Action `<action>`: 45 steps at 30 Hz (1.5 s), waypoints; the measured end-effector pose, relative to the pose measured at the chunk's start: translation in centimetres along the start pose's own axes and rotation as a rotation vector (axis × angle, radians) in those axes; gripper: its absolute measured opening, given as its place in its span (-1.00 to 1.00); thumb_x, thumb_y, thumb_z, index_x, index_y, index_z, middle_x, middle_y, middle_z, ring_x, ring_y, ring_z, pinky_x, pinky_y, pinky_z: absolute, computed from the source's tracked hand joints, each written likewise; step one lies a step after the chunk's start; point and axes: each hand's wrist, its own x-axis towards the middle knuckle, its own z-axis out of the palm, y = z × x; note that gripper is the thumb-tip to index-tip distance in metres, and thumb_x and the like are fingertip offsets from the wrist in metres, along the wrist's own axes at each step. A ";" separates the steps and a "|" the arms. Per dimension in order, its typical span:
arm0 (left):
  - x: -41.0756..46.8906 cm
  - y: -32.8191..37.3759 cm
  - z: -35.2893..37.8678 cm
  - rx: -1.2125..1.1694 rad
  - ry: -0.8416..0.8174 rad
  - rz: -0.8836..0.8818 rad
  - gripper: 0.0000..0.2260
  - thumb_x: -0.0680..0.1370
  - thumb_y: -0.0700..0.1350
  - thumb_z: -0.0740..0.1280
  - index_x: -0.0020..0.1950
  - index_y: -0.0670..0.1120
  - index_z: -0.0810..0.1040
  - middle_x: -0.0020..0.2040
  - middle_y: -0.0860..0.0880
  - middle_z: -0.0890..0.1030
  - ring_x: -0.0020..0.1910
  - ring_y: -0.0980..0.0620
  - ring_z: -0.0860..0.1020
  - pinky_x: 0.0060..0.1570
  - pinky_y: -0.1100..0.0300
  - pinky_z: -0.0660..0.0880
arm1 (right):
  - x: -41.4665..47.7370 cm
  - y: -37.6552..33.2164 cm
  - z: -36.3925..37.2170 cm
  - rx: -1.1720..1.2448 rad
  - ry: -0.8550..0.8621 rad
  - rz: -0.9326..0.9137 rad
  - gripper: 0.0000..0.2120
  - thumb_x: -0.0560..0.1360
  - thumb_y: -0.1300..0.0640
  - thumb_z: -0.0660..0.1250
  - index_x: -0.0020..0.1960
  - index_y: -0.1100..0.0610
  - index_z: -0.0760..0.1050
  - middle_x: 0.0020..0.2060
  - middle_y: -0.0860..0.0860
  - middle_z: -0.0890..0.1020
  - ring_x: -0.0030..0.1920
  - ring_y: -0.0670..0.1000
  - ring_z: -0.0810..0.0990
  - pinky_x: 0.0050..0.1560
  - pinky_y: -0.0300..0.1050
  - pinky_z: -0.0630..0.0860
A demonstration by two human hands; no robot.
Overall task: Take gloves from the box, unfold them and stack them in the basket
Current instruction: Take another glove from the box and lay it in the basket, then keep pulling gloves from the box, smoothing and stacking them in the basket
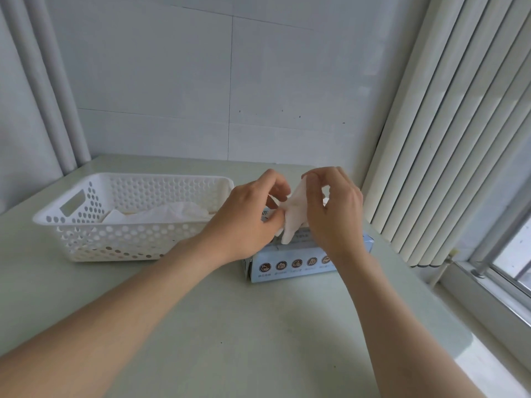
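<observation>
A folded white glove (293, 216) is held upright just above the light blue glove box (290, 264), which lies on the table at centre right. My left hand (247, 219) pinches the glove's left edge. My right hand (330, 208) pinches its upper right edge with curled fingers. Much of the box top is hidden behind both hands. To the left stands the white perforated basket (86, 225), with white unfolded gloves (169, 212) lying inside it.
The pale green table (244, 326) carries the basket and box. A wall stands behind it. Vertical blinds (448, 139) and a window sill (488, 288) run along the right. Pipes (51, 96) rise at the back left.
</observation>
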 end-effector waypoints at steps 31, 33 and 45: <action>0.2 0.9 -1.4 -0.164 -0.062 -0.120 -0.53 0.71 -0.34 0.07 0.56 0.01 0.37 0.43 0.07 0.51 -0.03 0.49 0.55 -0.04 0.48 0.44 | -0.6 -1.6 0.6 -0.287 -0.408 0.322 -0.73 0.34 -0.18 0.21 -0.20 0.01 0.31 -0.20 -0.05 0.42 -0.01 0.13 0.38 0.01 0.05 0.22; 0.2 1.0 -1.4 -0.171 -0.053 -0.118 -0.53 0.71 -0.34 0.08 0.59 -0.01 0.34 0.43 0.06 0.50 -0.13 0.52 0.52 -0.09 0.55 0.38 | -0.7 -1.5 0.5 -0.332 -0.395 0.293 -0.71 0.40 -0.18 0.30 -0.17 0.03 0.34 -0.17 -0.06 0.42 0.01 0.12 0.36 0.03 0.06 0.23; 1.0 0.0 -2.7 -0.182 0.111 -0.024 -0.51 0.72 -0.32 0.13 0.62 0.03 0.31 0.52 0.15 0.40 0.39 0.24 0.51 0.32 0.41 0.41 | -0.5 -1.3 0.5 -0.256 -0.475 0.371 -0.33 0.34 -0.02 0.41 0.39 -0.11 0.26 -0.10 -0.17 0.53 0.12 0.05 0.42 0.16 0.03 0.19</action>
